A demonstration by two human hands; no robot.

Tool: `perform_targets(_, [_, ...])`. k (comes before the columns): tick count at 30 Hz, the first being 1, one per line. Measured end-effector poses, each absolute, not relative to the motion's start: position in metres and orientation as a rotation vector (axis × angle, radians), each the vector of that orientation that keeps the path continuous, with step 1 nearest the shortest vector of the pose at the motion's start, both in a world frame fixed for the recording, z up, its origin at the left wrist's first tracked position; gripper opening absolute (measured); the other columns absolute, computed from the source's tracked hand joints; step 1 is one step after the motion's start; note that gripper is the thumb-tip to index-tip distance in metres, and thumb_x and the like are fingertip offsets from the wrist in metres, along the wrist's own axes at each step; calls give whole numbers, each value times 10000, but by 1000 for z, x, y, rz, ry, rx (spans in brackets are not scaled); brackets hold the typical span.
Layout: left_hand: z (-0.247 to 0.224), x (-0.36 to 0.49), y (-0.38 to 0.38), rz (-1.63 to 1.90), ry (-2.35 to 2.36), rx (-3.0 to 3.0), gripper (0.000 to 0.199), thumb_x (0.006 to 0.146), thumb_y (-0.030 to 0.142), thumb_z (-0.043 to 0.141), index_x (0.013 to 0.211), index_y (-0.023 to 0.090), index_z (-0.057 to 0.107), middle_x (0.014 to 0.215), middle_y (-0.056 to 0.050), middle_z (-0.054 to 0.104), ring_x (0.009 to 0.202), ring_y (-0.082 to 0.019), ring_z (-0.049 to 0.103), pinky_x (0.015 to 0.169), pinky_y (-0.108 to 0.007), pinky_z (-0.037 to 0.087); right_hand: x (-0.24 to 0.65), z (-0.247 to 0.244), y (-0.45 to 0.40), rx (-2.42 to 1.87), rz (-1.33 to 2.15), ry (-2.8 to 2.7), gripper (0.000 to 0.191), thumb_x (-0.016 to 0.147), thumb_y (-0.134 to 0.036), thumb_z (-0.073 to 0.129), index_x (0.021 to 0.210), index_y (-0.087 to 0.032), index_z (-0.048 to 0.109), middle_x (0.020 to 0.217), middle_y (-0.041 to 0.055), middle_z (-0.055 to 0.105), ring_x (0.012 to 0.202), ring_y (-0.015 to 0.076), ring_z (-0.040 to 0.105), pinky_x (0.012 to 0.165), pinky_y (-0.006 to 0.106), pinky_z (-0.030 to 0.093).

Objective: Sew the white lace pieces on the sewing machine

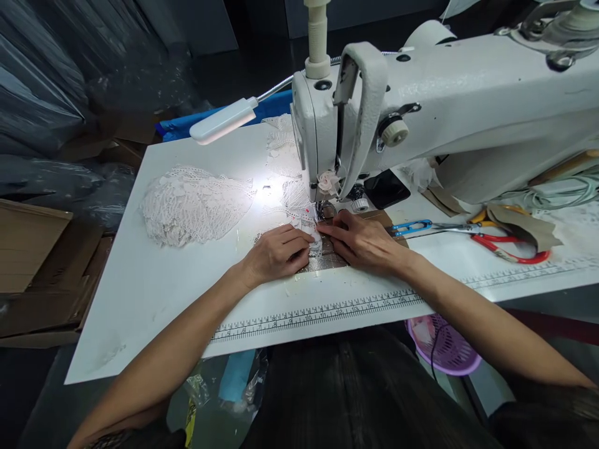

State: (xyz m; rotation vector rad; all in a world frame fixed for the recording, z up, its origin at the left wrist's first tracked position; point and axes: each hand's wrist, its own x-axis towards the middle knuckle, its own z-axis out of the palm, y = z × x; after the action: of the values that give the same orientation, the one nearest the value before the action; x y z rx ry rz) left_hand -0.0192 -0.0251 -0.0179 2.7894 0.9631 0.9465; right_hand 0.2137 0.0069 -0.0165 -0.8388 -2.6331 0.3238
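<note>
A bundle of white lace point(191, 202) lay on the white surface point(154, 280). The left hand point(279, 251) had a narrow grip, its fingertips pressed on the lace piece point(314, 242) at the needle area of the sewing machine point(444, 93). The right hand point(362, 240), fingers bent and slightly spread, touched the piece's right edge beside the presser foot; whether its grip pinched the lace, I could not tell.

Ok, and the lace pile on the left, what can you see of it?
The lace pile is white openwork in loose folds, bulky at its left end, narrowing toward the sewing machine. It lies on the table, and the left hand does not touch it. Glare near the narrow end hides whether it joins anything.
</note>
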Motion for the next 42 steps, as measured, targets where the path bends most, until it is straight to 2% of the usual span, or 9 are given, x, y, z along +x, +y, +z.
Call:
perform_targets(3, [-16,-15,-29,973,1092,2627,91,866,141,549,826,151,630,890,-40,718,811,-138,674,696,-295,587,218,-16,6,-660,533,-2601,369,894,-183,494,1242,-210,610,1070,92,603,948,204,580,781,341,495])
perform_targets(6, [-15,-13,-32,1017,1136,2587,81,872,144,551,871,144,632,937,-59,711,827,-136,669,688,-283,576,219,-17,6,-572,568,-2643,343,860,-170,515,1164,-225,665,1051,84,609,929,201,577,762,345,489])
perform_targets(10, [-15,-14,-33,1013,1146,2790,107,848,131,566,758,162,613,930,-50,706,752,-147,641,670,-326,533,218,-16,6,-599,565,-2652,313,861,-183,509,1111,-216,695,1041,94,605,902,202,572,735,346,489])
perform_targets(18, [-18,-17,-29,1033,1056,2837,73,844,104,591,823,167,622,943,-27,719,771,-132,637,713,-308,514,220,-15,7,-621,622,-2660,313,874,-207,513,1132,-224,689,1070,99,595,935,213,572,757,363,505])
perform_targets(22, [-19,-17,-29,969,1033,2845,70,854,113,594,872,169,631,948,-24,728,781,-134,656,723,-316,509,220,-17,14,-611,740,-2568,367,891,-188,489,1229,-213,631,1124,92,587,983,193,584,860,362,501])
perform_targets(24, [-19,-17,-29,956,1037,2851,68,856,118,597,879,171,632,945,-23,730,781,-136,660,724,-321,507,218,-19,17,-653,706,-2543,385,910,-205,476,1275,-205,597,1127,100,583,983,197,585,865,368,504])
perform_targets(29, [-16,-16,-28,981,1030,2858,74,853,119,602,891,178,627,941,-27,730,764,-134,660,721,-328,508,211,-19,17,-799,501,-2630,367,930,-248,459,1266,-199,598,1094,122,577,945,228,577,759,374,529])
perform_targets(42, [-16,-15,-29,931,993,2911,102,837,98,621,906,172,623,960,-32,730,765,-149,655,696,-332,493,210,-19,10,-847,481,-2631,386,929,-219,429,1286,-177,571,1139,139,542,956,240,556,772,397,521])
